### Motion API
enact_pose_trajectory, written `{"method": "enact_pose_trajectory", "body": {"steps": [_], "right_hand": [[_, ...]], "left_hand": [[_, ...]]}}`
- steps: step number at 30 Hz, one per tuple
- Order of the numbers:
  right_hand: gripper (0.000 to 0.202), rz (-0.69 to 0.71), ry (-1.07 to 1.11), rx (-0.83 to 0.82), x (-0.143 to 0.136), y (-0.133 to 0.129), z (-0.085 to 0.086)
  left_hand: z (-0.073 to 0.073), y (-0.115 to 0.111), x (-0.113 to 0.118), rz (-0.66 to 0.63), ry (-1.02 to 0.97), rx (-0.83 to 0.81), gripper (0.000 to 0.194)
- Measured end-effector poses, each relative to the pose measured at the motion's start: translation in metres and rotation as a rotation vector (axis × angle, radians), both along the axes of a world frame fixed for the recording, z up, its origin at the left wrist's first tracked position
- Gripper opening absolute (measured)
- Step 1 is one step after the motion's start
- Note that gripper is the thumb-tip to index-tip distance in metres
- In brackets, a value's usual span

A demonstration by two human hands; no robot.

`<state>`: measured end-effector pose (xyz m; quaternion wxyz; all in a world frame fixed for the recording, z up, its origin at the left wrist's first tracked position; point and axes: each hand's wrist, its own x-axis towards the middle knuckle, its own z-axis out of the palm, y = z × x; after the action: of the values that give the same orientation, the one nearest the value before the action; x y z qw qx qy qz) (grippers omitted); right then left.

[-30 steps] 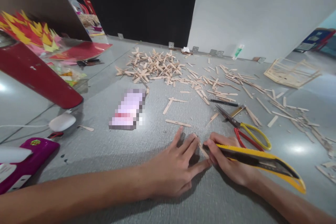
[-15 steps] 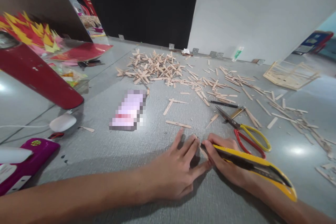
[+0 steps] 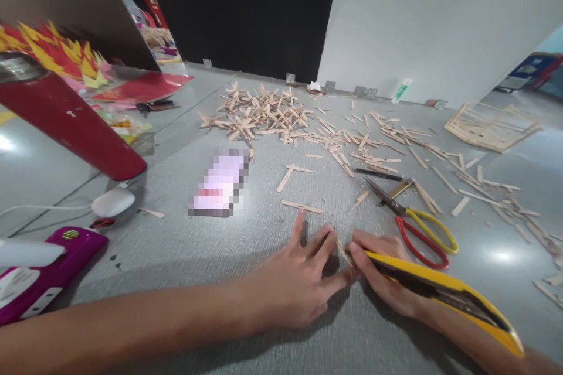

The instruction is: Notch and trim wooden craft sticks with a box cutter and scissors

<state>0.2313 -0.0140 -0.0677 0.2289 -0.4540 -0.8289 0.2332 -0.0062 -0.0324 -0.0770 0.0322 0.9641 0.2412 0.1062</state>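
Note:
My left hand lies on the grey table with its fingers spread, and its fingertips press on a small wooden stick piece. In my right hand is a yellow and black utility knife, its front end beside that piece; the blade tip is hard to make out. One more flat stick lies just beyond my left index finger. Two sticks forming an angle rest farther off. Scissors with red and yellow handles lie beyond my right hand.
A blurred phone lies left of centre. Wooden pieces are piled and scattered behind. At the left are a red bottle, a white mouse and a purple device. A wooden frame stands at the right.
The knife and my right hand have shifted slightly right and down, baring more of the small stick piece. My left hand stays nearly in place; the whole view has moved slightly.

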Motion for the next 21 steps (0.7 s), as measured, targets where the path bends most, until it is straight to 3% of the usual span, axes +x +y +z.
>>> {"method": "enact_pose_trajectory", "body": {"steps": [8, 15, 21], "right_hand": [[0.048, -0.066, 0.096, -0.121, 0.003, 0.006, 0.005], [0.040, -0.112, 0.129, -0.139, 0.007, 0.005, -0.004], [0.041, -0.098, 0.125, -0.119, 0.003, 0.005, -0.002]], "left_hand": [[-0.005, 0.002, -0.002, -0.024, -0.037, 0.007, 0.069], [0.000, 0.003, -0.002, -0.022, -0.017, -0.036, 0.066], [0.000, 0.002, -0.002, -0.021, -0.029, -0.021, 0.065]]}}
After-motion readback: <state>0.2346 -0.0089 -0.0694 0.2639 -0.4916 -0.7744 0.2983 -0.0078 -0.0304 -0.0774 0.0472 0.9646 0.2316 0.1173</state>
